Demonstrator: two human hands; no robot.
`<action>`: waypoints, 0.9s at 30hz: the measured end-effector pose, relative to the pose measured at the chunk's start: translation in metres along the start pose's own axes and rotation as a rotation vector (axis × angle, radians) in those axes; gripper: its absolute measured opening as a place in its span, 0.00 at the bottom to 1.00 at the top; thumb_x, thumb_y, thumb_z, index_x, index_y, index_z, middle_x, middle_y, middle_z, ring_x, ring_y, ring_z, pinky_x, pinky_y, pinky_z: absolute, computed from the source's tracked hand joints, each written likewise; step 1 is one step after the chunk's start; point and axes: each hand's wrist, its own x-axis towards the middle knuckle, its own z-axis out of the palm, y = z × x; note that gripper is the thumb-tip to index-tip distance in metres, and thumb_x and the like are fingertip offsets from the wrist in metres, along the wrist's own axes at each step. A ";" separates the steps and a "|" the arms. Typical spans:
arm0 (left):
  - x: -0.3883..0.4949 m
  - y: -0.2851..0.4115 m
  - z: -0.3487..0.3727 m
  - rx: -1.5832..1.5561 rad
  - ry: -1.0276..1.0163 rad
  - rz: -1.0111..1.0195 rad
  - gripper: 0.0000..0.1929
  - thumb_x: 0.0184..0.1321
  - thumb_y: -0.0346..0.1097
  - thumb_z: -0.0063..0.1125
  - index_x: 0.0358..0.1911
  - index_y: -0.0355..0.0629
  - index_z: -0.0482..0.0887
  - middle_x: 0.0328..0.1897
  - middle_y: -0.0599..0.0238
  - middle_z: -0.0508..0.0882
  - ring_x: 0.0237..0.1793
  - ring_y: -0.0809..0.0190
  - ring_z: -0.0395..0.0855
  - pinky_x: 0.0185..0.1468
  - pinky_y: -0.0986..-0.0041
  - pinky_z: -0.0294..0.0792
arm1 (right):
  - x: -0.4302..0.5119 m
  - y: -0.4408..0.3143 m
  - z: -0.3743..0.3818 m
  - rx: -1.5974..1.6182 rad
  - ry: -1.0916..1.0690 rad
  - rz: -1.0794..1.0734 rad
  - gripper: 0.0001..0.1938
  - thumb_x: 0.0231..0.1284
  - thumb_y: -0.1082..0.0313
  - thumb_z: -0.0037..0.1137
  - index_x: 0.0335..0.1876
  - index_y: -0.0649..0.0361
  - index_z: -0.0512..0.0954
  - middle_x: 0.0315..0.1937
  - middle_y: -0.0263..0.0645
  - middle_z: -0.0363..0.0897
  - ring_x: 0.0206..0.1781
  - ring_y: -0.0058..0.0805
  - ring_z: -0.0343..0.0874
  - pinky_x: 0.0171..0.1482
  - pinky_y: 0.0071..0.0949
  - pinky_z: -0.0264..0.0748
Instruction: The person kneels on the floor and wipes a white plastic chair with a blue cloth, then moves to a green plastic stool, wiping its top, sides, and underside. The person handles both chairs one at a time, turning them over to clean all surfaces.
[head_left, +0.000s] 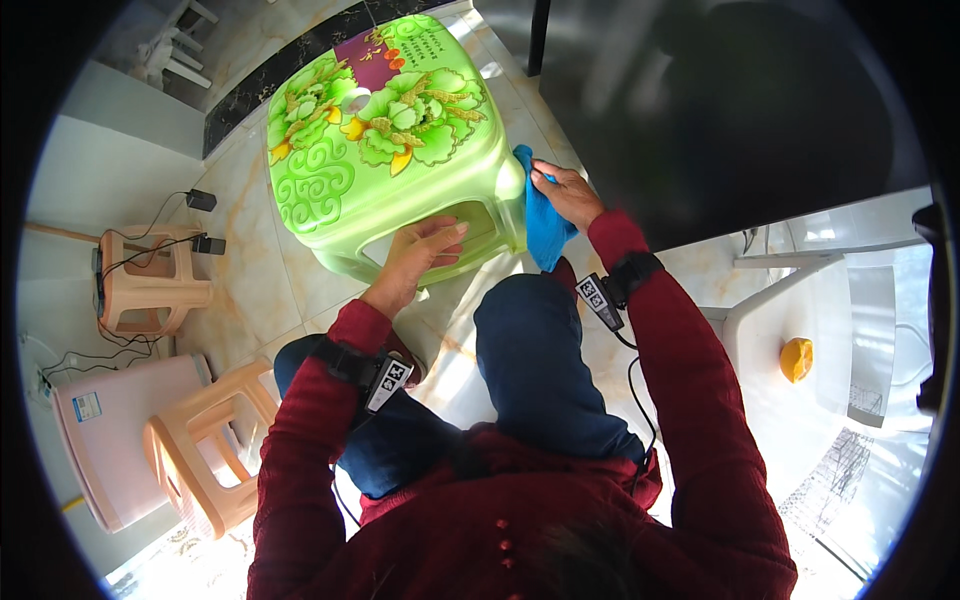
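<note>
A green plastic stool (420, 191) with a flower-printed top stands before me, one open side facing me. My left hand (425, 255) is at the opening in that side, fingers slightly curled; whether it touches or supports the stool's rim I cannot tell. In my right hand (568, 196) is a blue cloth (545, 229), which hangs down along the stool's right corner. The fingertips pinch the cloth near its upper end.
A dark glossy panel (720, 112) lies close to my right hand. Peach plastic stools (154, 289) (214, 450) and a pink box (124, 435) stand at left. A white chair (780, 300) at right bears a yellow-orange object (796, 360). Cables run from both wrists.
</note>
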 end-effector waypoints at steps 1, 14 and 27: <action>0.002 0.003 0.002 -0.006 -0.012 -0.007 0.31 0.60 0.50 0.63 0.60 0.36 0.73 0.52 0.57 0.81 0.50 0.60 0.79 0.56 0.69 0.71 | -0.004 0.001 -0.001 0.006 -0.014 -0.042 0.24 0.68 0.52 0.49 0.63 0.59 0.72 0.55 0.51 0.78 0.58 0.41 0.77 0.60 0.29 0.69; -0.029 0.058 0.027 0.248 -0.287 0.349 0.37 0.58 0.42 0.67 0.67 0.35 0.63 0.62 0.54 0.74 0.61 0.60 0.73 0.63 0.65 0.67 | -0.073 -0.099 -0.037 0.376 0.147 -0.294 0.19 0.69 0.61 0.53 0.59 0.64 0.75 0.44 0.34 0.82 0.46 0.15 0.75 0.51 0.20 0.73; -0.059 0.063 0.057 -0.221 -0.086 0.444 0.15 0.55 0.20 0.52 0.45 0.40 0.83 0.40 0.72 0.83 0.39 0.72 0.78 0.46 0.76 0.72 | -0.175 -0.117 -0.040 0.650 -0.181 -0.233 0.25 0.74 0.58 0.42 0.70 0.65 0.62 0.59 0.50 0.74 0.62 0.35 0.73 0.66 0.35 0.66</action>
